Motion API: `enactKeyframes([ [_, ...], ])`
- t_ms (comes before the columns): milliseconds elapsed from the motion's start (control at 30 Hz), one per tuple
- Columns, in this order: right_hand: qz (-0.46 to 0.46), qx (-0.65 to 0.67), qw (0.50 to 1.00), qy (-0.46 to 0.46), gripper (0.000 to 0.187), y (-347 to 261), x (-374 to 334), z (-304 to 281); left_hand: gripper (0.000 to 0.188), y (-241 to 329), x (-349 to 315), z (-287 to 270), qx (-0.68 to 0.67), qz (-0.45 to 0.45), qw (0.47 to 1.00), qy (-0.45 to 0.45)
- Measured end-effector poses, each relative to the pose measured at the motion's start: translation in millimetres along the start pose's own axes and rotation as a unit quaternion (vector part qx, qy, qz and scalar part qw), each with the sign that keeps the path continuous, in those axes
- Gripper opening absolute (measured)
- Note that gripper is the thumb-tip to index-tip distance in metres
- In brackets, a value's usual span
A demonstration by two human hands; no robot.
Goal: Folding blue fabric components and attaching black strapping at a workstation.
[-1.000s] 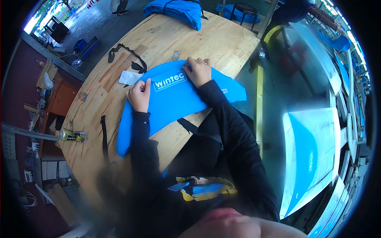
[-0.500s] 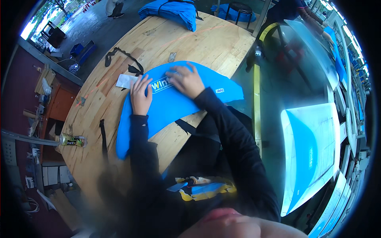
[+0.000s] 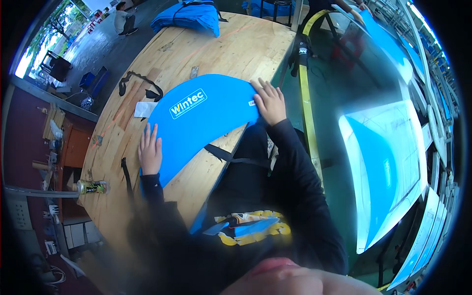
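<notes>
Two hands, left and right, one blue panel, one can lower left, one white tag, one blue stack at top.

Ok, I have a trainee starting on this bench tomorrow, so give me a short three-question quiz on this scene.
1. True or false: both hands rest flat on the blue curved fabric piece.
2. What lies on the wooden table beyond the left hand? A) scissors B) a white paper slip and a black strap C) a hammer
3. Which hand presses the end of the piece nearest the table's edge?

Key: 1 true; 2 B; 3 the right hand.
</notes>
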State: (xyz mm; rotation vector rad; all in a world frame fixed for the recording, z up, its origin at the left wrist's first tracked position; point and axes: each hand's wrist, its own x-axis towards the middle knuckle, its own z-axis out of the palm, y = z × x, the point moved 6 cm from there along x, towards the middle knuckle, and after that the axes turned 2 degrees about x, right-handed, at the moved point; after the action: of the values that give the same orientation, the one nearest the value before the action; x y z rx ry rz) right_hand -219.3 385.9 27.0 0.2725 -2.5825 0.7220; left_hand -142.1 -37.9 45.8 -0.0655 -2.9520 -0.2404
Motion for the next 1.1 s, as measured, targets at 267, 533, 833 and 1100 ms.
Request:
enactKeyframes([
  [267,0.217,0.135,0.967,0.014,0.045,98.2,-115.8,17.6,0.054,-69.2,-40.7,-29.7,0.133,-0.121,0.983,0.035],
  [533,0.227,0.199,0.926,0.229,0.022,73.5,-254.4,-162.0,0.03,223.1,19.3,-49.2,-0.132,0.227,0.948,0.179],
  [833,0.431,-0.302,0.796,0.3,0.03,115.1,-450.9,-371.2,0.03,600.8,32.5,83.4,-0.35,0.493,0.792,0.083],
  [1100,0.563,-0.417,0.658,0.277,0.025,142.0,-530.6,-372.1,0.021,666.9,26.2,143.1,-0.254,0.472,0.837,0.11],
])
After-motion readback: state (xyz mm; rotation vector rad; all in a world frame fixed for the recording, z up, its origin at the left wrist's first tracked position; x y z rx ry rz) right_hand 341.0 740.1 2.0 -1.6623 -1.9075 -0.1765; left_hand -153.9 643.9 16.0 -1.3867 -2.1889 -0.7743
